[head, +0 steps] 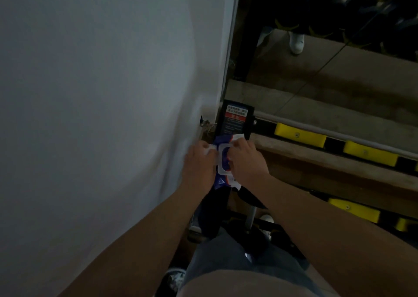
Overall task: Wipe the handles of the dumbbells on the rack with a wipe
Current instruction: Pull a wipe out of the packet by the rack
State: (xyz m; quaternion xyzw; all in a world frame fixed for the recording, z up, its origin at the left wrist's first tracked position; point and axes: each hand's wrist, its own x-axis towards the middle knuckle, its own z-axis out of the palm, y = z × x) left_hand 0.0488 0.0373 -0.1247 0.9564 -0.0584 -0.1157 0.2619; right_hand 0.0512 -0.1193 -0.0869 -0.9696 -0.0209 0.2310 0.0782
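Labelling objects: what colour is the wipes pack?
The wipes pack is blue and white; the head view shows it best.

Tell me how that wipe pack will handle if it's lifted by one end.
The pack is probably soft and floppy: its blue wrapper creases below the left hand and right hand gripping it. The stiff-looking white lid likely keeps the middle flat. Lifted by one end, it would probably sag rather than stay straight.
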